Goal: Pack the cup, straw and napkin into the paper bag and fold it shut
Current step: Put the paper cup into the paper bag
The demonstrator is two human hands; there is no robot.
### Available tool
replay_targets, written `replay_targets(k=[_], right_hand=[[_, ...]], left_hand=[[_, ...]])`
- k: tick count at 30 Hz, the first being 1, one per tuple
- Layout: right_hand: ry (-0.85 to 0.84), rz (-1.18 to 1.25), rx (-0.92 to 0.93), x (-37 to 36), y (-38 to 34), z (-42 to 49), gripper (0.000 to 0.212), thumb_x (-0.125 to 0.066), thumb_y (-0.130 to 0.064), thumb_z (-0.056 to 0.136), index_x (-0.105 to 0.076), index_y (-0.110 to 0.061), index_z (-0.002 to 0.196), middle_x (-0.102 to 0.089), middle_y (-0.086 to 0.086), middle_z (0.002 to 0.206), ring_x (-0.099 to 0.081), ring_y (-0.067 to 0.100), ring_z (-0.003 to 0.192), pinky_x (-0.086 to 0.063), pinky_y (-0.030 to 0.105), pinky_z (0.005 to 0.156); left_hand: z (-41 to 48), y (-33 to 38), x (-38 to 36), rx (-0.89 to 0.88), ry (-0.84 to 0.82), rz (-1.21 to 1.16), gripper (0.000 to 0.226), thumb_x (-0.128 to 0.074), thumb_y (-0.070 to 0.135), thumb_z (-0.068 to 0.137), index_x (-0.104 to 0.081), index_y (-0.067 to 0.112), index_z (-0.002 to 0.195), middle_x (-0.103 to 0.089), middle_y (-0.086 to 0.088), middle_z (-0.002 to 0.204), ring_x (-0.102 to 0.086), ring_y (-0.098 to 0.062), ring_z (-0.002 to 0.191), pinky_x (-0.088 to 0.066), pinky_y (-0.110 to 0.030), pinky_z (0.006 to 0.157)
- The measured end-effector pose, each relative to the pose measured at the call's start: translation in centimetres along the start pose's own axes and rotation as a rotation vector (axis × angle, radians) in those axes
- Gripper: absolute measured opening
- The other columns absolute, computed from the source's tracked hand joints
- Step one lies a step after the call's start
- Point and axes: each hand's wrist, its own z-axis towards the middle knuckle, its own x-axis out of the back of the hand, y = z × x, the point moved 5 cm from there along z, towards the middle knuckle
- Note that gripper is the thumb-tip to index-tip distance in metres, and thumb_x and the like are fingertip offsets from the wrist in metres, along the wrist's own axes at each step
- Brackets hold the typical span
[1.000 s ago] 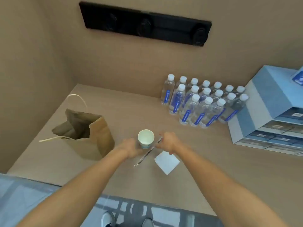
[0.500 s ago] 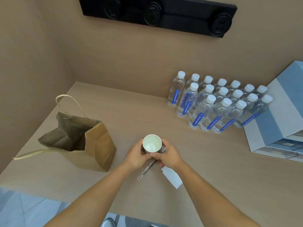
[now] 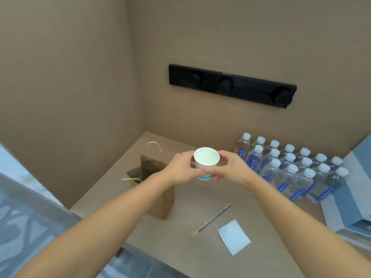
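Though motion blur softens most of it, tan walls (image 3: 80,77) meet in a corner and fill the upper view, with a black outlet strip (image 3: 232,86) of three round sockets mounted on the back wall, no markings readable. Beige counter (image 3: 200,253) runs below; its near edge is cut by the frame, and a grey-blue patterned floor (image 3: 30,227) shows at lower left. Blue and white boxes (image 3: 349,201) sit stacked at the right edge, cropped, print too blurred to read. Water bottles (image 3: 291,167) stand in rows against the back wall, white caps, blue labels, text illegible. Brown paper bag (image 3: 158,189) stands open on the counter left of centre, twisted paper handles up, partly hidden by the left forearm; inside not visible. White napkin (image 3: 233,236) lies flat near the front edge, just beside the straw (image 3: 211,219), which lies diagonally in a clear wrapper; whether they touch is hard to tell. Left hand (image 3: 180,169) and right hand (image 3: 230,167) both wrap the paper cup (image 3: 206,162), fingers closed around its wall from either side, holding it upright above the counter, right of the bag mouth. Cup is white with a blue band near the base, mostly covered by fingers; interior looks empty, no logo legible
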Motion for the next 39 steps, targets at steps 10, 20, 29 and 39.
replay_targets(k=[10,20,29,39], right_hand=[[-0.149,-0.099,0.177,-6.9,-11.1,2.2,0.058,-0.085,-0.038,0.069,-0.061,-0.018,0.118,-0.073,0.002,0.103,-0.075,0.02,0.075,-0.062,0.045,0.078],[-0.197,-0.164,-0.001,-14.3,-11.3,4.2,0.07,-0.088,-0.043,0.057,-0.058,-0.016,0.114,-0.071,0.005,0.105,-0.076,0.019,0.075,-0.063,0.041,0.076],[-0.164,-0.28,-0.268,-17.1,-10.1,4.8,0.05,-0.079,-0.018,0.069,-0.057,-0.003,0.111,-0.07,0.019,0.106,-0.074,0.031,0.086,-0.061,0.046,0.08],[-0.076,-0.297,-0.462,-18.0,-9.5,5.7,0.05,-0.077,-0.008,0.069,-0.057,0.001,0.114,-0.062,0.015,0.107,-0.063,0.024,0.085,-0.06,0.042,0.084]], left_hand=[[-4.2,-0.8,13.5,0.062,0.075,0.09,0.058,-0.077,0.064,0.061,-0.065,0.028,0.105,-0.068,0.012,0.096,-0.065,-0.01,0.09,-0.053,-0.023,0.069],[-5.6,-7.4,16.4,0.186,-0.07,0.139,0.048,-0.08,0.062,0.051,-0.065,0.034,0.087,-0.072,0.013,0.087,-0.068,-0.008,0.082,-0.054,-0.029,0.068],[-3.2,-9.7,13.5,0.2,-0.334,0.203,0.038,-0.082,0.034,0.06,-0.061,0.018,0.087,-0.064,0.006,0.073,-0.056,-0.013,0.061,-0.041,-0.023,0.053],[-1.7,-9.4,12.2,0.297,-0.355,0.366,0.04,-0.078,0.023,0.069,-0.048,0.011,0.093,-0.052,0.0,0.073,-0.048,-0.014,0.055,-0.036,-0.023,0.043]])
